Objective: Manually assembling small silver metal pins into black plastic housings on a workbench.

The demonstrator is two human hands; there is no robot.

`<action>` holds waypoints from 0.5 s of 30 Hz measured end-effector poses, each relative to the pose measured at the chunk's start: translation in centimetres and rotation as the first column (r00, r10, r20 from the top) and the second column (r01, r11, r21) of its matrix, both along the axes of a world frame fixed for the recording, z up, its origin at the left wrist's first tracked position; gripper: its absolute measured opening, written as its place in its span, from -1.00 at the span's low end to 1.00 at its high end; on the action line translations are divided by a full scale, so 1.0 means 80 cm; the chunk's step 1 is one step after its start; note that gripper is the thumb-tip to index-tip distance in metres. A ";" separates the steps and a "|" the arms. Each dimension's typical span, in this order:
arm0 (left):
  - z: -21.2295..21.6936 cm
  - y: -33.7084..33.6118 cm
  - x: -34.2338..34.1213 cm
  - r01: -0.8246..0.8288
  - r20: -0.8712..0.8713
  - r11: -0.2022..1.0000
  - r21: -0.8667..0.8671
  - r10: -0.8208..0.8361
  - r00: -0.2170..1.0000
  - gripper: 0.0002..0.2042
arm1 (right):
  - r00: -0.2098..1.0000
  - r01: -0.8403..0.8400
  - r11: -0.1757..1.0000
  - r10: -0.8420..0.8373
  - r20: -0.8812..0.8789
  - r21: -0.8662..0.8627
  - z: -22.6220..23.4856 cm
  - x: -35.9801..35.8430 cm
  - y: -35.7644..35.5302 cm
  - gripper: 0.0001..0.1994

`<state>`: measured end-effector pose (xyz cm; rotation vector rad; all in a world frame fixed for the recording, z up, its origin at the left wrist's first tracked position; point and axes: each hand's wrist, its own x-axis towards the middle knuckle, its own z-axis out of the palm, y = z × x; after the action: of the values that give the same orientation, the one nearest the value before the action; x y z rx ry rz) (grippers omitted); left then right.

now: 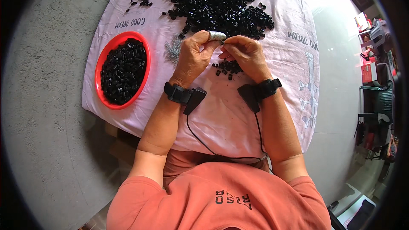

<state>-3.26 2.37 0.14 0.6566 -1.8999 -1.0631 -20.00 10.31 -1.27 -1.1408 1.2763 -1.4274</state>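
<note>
Above the middle of the cloth my two hands meet at the fingertips. My left hand [194,57] is closed in a pinch, its index finger covered by a whitish wrap [217,35]. A small dark piece, mostly hidden, shows at its fingertips. My right hand [248,55] pinches at the same spot; what its fingers hold is too small to make out. Just below the hands lies a small group of black plastic pieces [230,67]. Beside my left hand is a little pile of thin silvery pins [172,50]. Beyond both hands spreads a large heap of black plastic pieces [213,4].
A red basin [98,86] full of black pieces stands at the left on the pale pink cloth [272,115]. Dark bands with black boxes sit on my wrists, and a black cable [200,139] hangs toward my lap. Shelves with assorted goods [375,72] line the far right.
</note>
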 end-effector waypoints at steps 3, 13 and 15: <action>-0.007 -0.002 -0.003 -0.002 -0.037 1.000 -0.018 0.001 0.999 -0.93 | 1.000 -0.001 1.000 0.001 0.029 0.007 0.000 0.001 0.000 -0.88; -0.002 0.000 0.001 0.008 0.037 0.999 0.033 -0.010 0.999 -0.89 | 0.995 0.005 1.000 -0.003 0.104 -0.016 0.003 0.006 -0.002 -0.96; -0.005 0.000 -0.003 -0.022 -0.003 1.000 -0.019 0.022 1.000 -0.95 | 0.994 0.002 1.000 -0.001 0.109 -0.017 0.002 0.006 -0.001 -0.97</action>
<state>-3.49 2.37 -0.26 0.6637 -1.8936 -1.0306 -19.53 10.20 -1.08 -1.0586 1.1907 -1.4839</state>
